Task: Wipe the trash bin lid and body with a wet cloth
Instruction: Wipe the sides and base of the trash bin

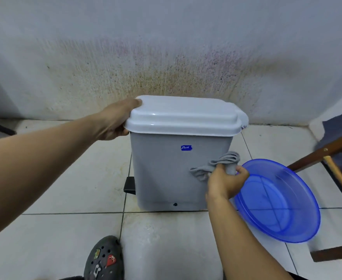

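A grey bin point(162, 174) stands on a tiled floor point(65, 229) between the two hands, with a blue basin point(277, 201) just right of the right hand point(224, 182). The left hand point(115, 120) curls round the left edge of the closed white lid point(184, 116). The right hand, fingers bunched, grips a grey cloth point(222, 160) against the bin's front.

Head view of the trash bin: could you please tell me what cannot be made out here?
All in the head view:
- Bin's inside: hidden by the closed lid.
- Left hand: fingertips tucked under the lid's rim.
- Pedal: mostly behind the bin body.
- Sticker: writing too small to read.
- Cloth in the right hand: wetness cannot be told.
- Wooden furniture: cut off by the right edge.
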### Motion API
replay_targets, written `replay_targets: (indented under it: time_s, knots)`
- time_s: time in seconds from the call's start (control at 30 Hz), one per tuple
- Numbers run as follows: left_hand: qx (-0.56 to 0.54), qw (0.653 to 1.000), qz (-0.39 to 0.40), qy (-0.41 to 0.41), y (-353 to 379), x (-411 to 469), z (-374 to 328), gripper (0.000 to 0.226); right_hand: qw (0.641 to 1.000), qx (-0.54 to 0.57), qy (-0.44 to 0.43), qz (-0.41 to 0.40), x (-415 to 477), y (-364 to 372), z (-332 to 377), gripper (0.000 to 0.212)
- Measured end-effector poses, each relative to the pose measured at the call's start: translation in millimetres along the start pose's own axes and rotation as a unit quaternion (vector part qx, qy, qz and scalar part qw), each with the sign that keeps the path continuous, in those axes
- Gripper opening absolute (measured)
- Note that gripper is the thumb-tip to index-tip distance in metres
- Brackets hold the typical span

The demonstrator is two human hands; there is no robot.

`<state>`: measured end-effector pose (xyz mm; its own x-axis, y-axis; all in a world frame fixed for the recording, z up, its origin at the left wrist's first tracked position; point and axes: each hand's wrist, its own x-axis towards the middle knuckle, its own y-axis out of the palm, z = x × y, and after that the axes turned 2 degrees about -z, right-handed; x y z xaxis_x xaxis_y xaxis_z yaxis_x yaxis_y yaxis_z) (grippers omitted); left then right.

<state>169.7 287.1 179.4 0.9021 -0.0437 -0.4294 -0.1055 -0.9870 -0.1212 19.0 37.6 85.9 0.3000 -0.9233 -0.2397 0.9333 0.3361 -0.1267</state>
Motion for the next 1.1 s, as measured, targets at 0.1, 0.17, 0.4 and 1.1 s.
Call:
replay_targets:
  time_s: [0.1, 0.17, 0.4, 1.1]
  knots:
    - [0.023, 0.998, 0.036, 0.042, -2, -29, 10, 0.028, 0.999, -0.010, 0.031, 0.021, -13, -15, -2, 0.040]
    - [0.022, 0.997, 0.047, 0.057, -4, -50, 22, 0.030, 0.998, -0.003, 0.047, 0.052, -22, -23, -1, 0.040]
    - [0.018, 0.997, 0.014, 0.077, 19, -114, 54, 0.044, 0.983, 0.035, 0.066, 0.167, -43, -28, 20, 0.039]
    - [0.161, 0.948, -0.163, 0.221, 36, -137, 82, 0.039, 0.936, 0.029, 0.155, 0.314, -49, -48, 37, 0.025]
